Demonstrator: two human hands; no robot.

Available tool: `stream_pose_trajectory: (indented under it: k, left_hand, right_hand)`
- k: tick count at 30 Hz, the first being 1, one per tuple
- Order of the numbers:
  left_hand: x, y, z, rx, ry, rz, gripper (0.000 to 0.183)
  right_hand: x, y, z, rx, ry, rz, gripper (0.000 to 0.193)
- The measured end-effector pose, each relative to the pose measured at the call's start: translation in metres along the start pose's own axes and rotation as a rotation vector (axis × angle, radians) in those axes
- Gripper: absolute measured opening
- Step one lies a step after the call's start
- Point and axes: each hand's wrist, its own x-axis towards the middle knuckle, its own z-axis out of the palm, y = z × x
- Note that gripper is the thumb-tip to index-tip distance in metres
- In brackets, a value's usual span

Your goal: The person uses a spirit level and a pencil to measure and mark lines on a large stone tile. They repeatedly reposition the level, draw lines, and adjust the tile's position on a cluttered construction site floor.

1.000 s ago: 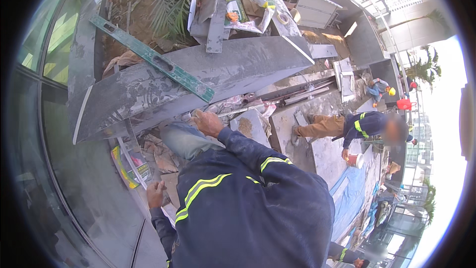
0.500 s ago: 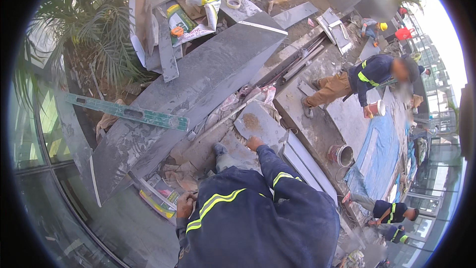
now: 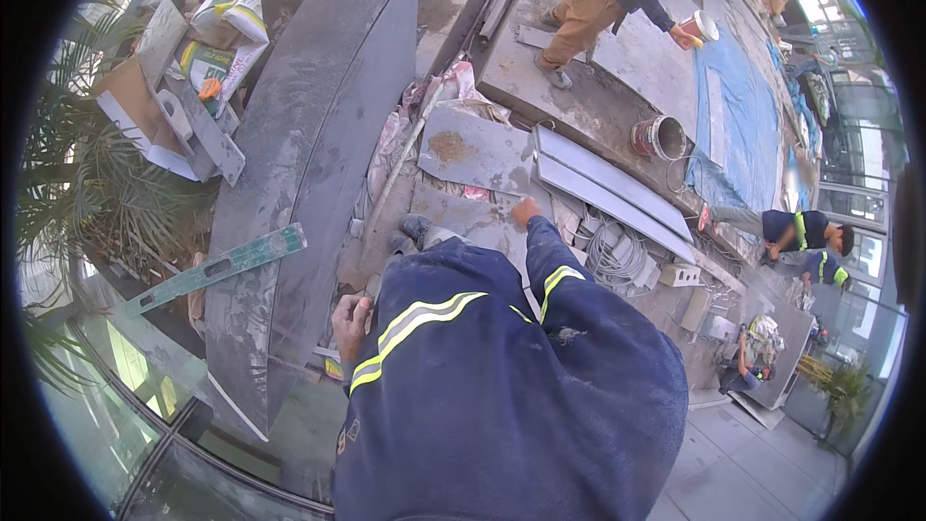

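My left hand (image 3: pixel 350 320) hangs beside the dark stone-clad ledge (image 3: pixel 289 135), its fingers curled in; whether anything is in them is hidden. Out in front, above grey slabs on the ground, my right hand (image 3: pixel 526 212) is closed like a loose fist, and I cannot make out anything in it. A green spirit level (image 3: pixel 217 268) lies across the ledge to my left. Ahead of my right hand is a grey slab (image 3: pixel 482 150) with a patch of brown dust. Long pale panels (image 3: pixel 608 183) lie stacked to its right.
A coil of grey cable (image 3: pixel 617 256) lies right of my arm. A bucket (image 3: pixel 660 138) lies on its side on the raised step, near a blue sheet (image 3: pixel 743 116). A co-worker (image 3: pixel 617 0) there holds another bucket (image 3: pixel 696 27). Scraps and bags fill a planter at left.
My view has turned to the right, so the ledge and spirit level sit farther left. Cable and paving at right now show. My right hand has shifted slightly; both hands stay curled.
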Motion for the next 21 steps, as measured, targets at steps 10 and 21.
stream_pose_trajectory:
  k: [10,21]
  left_hand:
    - [0.09,0.043,0.022,0.269,-0.036,0.281,0.012]
    - [0.25,0.097,0.041,0.68,0.573,0.409,0.034]
  right_hand:
    - [-0.081,0.105,0.07,0.055,-0.049,0.145,0.038]
    - [-0.121,0.14,0.066,0.961,0.041,0.405,0.023]
